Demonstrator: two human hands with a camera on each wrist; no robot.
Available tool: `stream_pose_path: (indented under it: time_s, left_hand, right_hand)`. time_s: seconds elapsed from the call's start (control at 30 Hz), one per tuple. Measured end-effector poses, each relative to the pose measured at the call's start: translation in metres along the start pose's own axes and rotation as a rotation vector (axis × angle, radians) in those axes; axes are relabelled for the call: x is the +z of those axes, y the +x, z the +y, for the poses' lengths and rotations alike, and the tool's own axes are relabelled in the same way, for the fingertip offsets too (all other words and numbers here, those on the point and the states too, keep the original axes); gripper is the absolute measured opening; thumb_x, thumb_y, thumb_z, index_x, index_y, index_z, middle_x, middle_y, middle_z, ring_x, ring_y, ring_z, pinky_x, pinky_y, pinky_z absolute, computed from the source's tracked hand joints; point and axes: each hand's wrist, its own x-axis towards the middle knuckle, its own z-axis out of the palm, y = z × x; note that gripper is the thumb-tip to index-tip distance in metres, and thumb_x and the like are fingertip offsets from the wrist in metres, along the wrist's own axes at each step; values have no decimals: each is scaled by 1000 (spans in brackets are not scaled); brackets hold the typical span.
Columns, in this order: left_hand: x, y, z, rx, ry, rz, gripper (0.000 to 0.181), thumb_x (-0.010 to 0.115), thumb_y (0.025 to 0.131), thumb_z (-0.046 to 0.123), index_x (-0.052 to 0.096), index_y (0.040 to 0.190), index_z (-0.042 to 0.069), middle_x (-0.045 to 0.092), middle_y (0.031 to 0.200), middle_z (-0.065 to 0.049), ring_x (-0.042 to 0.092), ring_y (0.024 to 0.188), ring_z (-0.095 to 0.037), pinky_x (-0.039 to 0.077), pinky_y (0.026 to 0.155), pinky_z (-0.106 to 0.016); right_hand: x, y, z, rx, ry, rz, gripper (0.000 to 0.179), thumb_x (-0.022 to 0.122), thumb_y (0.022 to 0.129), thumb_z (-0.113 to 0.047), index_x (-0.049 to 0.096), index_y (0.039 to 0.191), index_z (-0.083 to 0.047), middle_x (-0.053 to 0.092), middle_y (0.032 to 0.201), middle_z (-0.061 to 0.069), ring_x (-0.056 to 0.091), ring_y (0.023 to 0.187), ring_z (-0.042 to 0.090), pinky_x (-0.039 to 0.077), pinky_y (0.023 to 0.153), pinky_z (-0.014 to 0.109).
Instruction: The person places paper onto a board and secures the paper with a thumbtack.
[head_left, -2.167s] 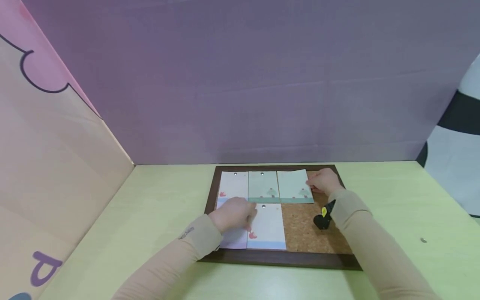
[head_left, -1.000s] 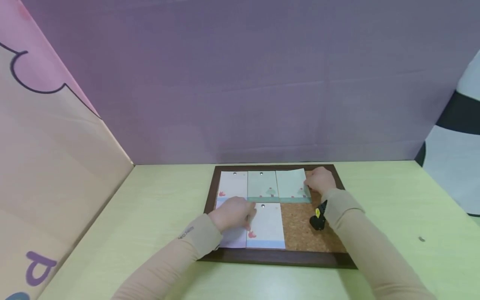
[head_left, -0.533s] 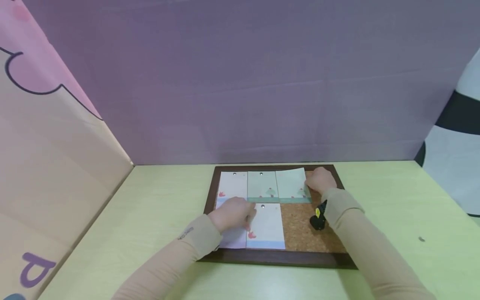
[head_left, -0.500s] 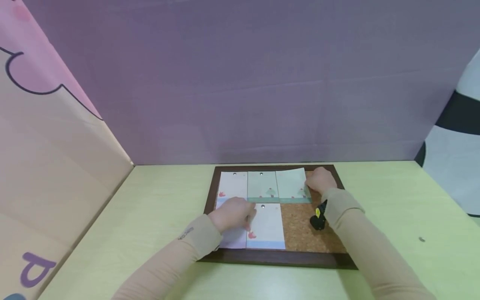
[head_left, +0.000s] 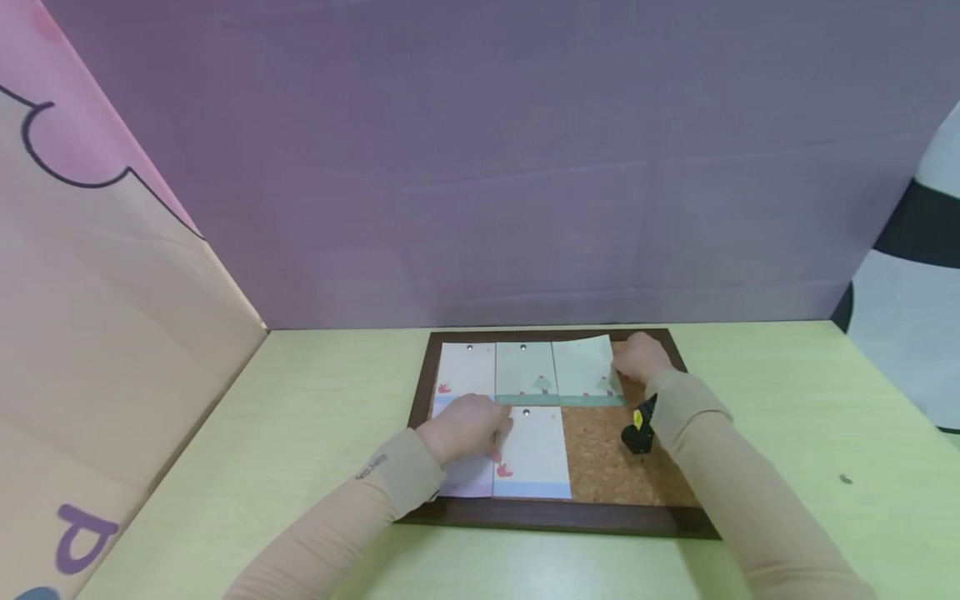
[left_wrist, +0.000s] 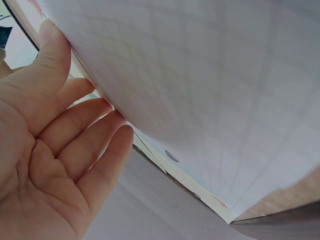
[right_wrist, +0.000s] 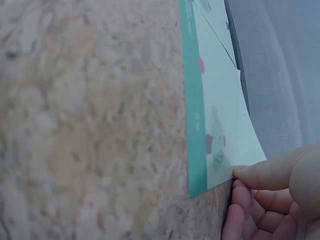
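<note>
My right hand (head_left: 643, 358) pinches the right edge of a pale green note sheet (head_left: 585, 372) between thumb and fingers. In the right wrist view its thumb presses the edge of that sheet (right_wrist: 230, 120), which has a green band and a small tree print. My left hand (head_left: 467, 427) rests over the lower-left purple-edged sheet (head_left: 468, 482), loosely bent fingertips at its border with a white sheet (head_left: 534, 446). From the left wrist the fingertips of that hand (left_wrist: 65, 130) touch the paper edge. All the sheets lie on a framed cork board (head_left: 600, 467).
Silver thumbtacks hold an upper-left white sheet (head_left: 465, 367), a middle green sheet (head_left: 522, 368) and the lower white one. A small silver piece (head_left: 846, 479) lies on the table (head_left: 787, 400) to the right. A black wrist device (head_left: 639, 429) hangs over bare cork.
My right hand has shifted slightly left with the green sheet's edge, its fingers now more tucked in. The left hand has stayed in place.
</note>
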Motion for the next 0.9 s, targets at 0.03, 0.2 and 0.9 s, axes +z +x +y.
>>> stream_pose_path:
  time_s: [0.03,0.2,0.9]
  left_hand:
    - [0,0,0,-1,1,-1,21,77,73,29,62,65,16,63,67,6,57,63,-9,51,71,-24]
    - [-2,-1,0,-1,21,-7,21,77,72,30,63,65,17,64,68,6,58,64,-10,51,71,-25]
    - [-25,15,12,-118,41,-68,18,77,77,32,68,81,17,67,79,6,58,72,-10,51,73,-25]
  right_hand:
    - [0,0,0,-3,-5,2,20,48,79,-6,47,59,-8,47,58,3,45,54,19,36,52,27]
    - [1,2,0,8,-13,3,20,48,79,-6,44,59,-9,45,61,4,43,58,21,35,53,28]
    - [17,9,0,-17,-1,50,29,49,82,-6,64,106,0,61,120,20,57,102,34,46,84,43]
